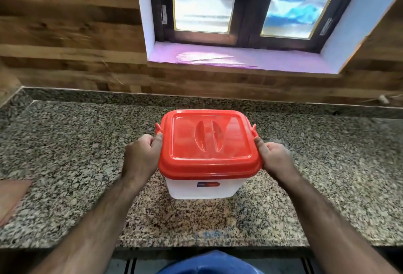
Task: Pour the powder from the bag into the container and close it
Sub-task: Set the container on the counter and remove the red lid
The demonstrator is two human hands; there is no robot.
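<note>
A white translucent square container (204, 188) stands in the middle of the granite counter (65, 143), with its red lid (209, 143) sitting on top. My left hand (141, 153) grips the lid's left edge, thumb against the red side latch (158, 128). My right hand (274, 158) grips the lid's right edge beside the other latch (254, 131). A flat pinkish bag-like thing (11, 197) lies at the counter's left edge, only partly in view. No powder is visible; the container's inside is hidden by the lid.
A wood-panelled wall (65, 34) rises behind the counter, with a window (246, 7) and a pink sill (239, 58). Below the counter's front edge sits a blue round object (209, 262).
</note>
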